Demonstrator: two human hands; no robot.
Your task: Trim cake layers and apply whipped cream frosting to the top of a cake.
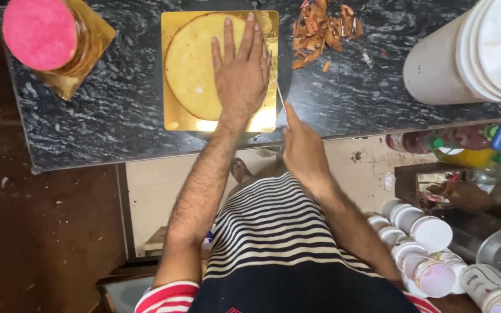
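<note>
From the head camera: the left hand (240, 72) lies flat, fingers spread, palm pressed down on the round yellow sponge cake (195, 66), which sits on a square gold cake board (172, 119) near the front edge of the dark marbled worktop (117, 110). The right hand (304, 152) has its grip closed round the handle of a knife (278, 95), the thin blade running up along the cake's right side; whether it is already inside the sponge is hard to tell, since the left hand covers that edge. This sponge looks soft, light and crumbly, so it wants a broad, gentle palm on top, not a pinch at the rim. Brown trimmings (323, 29) lie scattered just to the right, well apart from a pink-topped cake (40, 33) at far left. A big white bucket (465, 58) stands at right
</note>
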